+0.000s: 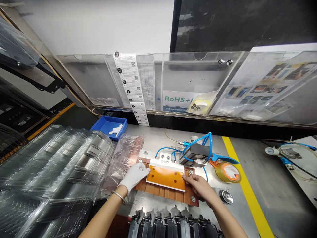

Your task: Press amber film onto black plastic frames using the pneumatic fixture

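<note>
An orange-topped white plate (pixel 165 178) lies over a brown ridged fixture (pixel 170 195) on the metal bench. My left hand (pixel 133 176), in a white glove, pinches the plate's left edge with curled fingers. On the opposite edge, the thumb and fingertips of my bare right hand (pixel 196 185) close on the plate. Behind it stands a white block (pixel 164 161) with a printed label. Several black plastic parts (pixel 170 227) sit in a row below the fixture, near my forearms.
Stacked clear plastic trays (pixel 61 165) fill the left side. A blue bin (pixel 109 125) holds a white item. Behind the fixture are blue air hoses (pixel 210 145); to the right lie a tape roll (pixel 228 172) and a round metal-topped knob (pixel 226 196). Clear document holders (pixel 188 76) line the back.
</note>
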Motion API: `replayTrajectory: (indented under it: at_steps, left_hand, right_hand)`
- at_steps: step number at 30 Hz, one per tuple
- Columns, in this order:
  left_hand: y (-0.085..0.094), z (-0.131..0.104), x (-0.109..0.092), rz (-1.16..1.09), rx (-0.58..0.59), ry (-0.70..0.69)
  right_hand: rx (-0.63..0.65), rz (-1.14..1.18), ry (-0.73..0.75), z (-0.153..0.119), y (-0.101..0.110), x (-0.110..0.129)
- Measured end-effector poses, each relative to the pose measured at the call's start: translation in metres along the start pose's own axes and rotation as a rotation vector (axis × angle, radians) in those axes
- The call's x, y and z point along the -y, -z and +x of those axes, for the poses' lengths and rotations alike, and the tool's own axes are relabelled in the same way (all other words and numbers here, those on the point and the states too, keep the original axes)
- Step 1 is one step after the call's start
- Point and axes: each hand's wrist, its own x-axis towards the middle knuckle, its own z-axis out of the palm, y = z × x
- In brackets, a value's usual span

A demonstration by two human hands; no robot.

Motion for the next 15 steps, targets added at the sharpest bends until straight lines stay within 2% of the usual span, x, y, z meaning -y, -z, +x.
replayTrajectory:
  at_steps: [7, 11, 15]
  left_hand:
    - [-0.001, -0.003, 0.006, -0.008, -0.016, -0.009]
    - [-0.001, -0.003, 0.004, 0.011, -0.032, -0.015]
    - [0.0, -0.002, 0.006, 0.037, -0.039, -0.028]
  right_hand:
    - [0.039, -0.109, -0.003, -0.003, 0.013, 0.008]
    - [-0.042, -0.198, 0.075, -0.005, 0.024, 0.004]
    - [-0.156, -0.32, 0.228, -0.024, 0.04, -0.006]
